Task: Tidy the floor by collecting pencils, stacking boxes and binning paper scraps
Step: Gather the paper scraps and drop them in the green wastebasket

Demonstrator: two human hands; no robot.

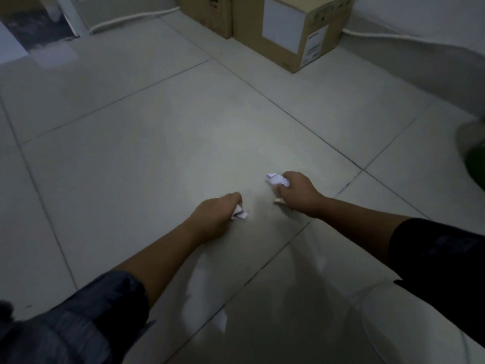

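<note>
Head view: both hands low over the tiled floor (157,132), gathering paper
Left hand (215,214) clenches one crumpled scrap (240,214); right hand (299,191) grips another scrap (278,179), likely for binning

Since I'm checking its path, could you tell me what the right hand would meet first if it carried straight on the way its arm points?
Probably nothing nearby: beyond the right hand and its paper scrap lies bare floor, as far as the picture shows, though depth is unclear.

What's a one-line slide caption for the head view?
Each hand, left hand and right hand, grips a crumpled paper scrap above the tiled floor, two boxes beyond.
</note>
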